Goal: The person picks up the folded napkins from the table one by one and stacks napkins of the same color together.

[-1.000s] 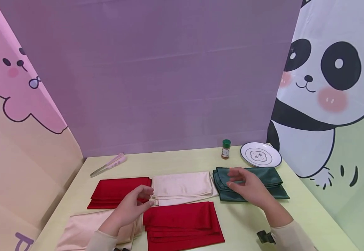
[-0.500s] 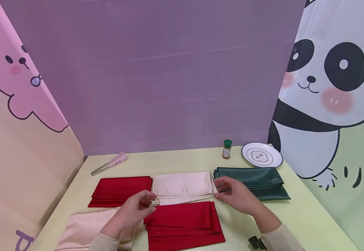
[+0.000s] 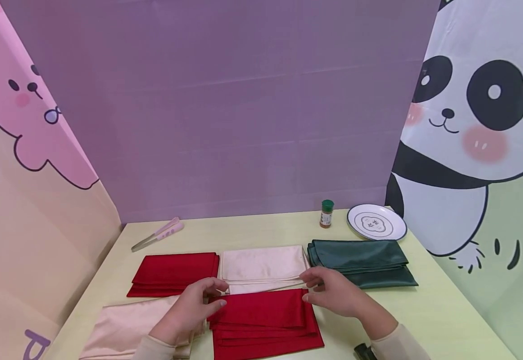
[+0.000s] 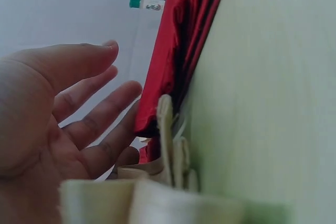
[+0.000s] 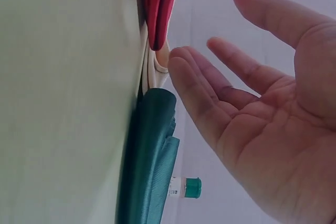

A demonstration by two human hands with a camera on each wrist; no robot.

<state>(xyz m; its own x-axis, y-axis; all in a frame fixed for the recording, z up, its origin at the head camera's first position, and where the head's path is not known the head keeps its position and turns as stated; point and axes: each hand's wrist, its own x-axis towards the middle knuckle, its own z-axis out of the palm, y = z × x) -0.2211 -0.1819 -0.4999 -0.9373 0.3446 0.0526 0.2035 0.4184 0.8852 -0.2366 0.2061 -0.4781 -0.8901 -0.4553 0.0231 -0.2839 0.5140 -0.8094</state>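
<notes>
A folded red satin cloth (image 3: 261, 315) lies at the front middle of the table, its layers stepped toward the near edge. Over its left far corner hovers my left hand (image 3: 193, 305), fingers relaxed and nothing in them. My right hand (image 3: 335, 292) is at its right far corner, fingers loosely bent and holding nothing; the right wrist view shows this hand (image 5: 247, 103) apart from the cloths. Behind it lies a folded cream cloth (image 3: 263, 265), between another folded red cloth (image 3: 175, 270) and a folded dark green cloth (image 3: 365, 260). A folded pale pink cloth (image 3: 128, 325) is partly hidden under my left forearm.
Pink-handled tongs (image 3: 157, 235) lie at the back left of the table. A green-capped spice jar (image 3: 326, 215) and a white plate (image 3: 376, 222) stand at the back right. A purple backdrop (image 3: 252, 115) rises behind the table.
My right hand has moved left and nearer from above the green cloth to the front red cloth's right corner. My left hand has shifted slightly right and nearer.
</notes>
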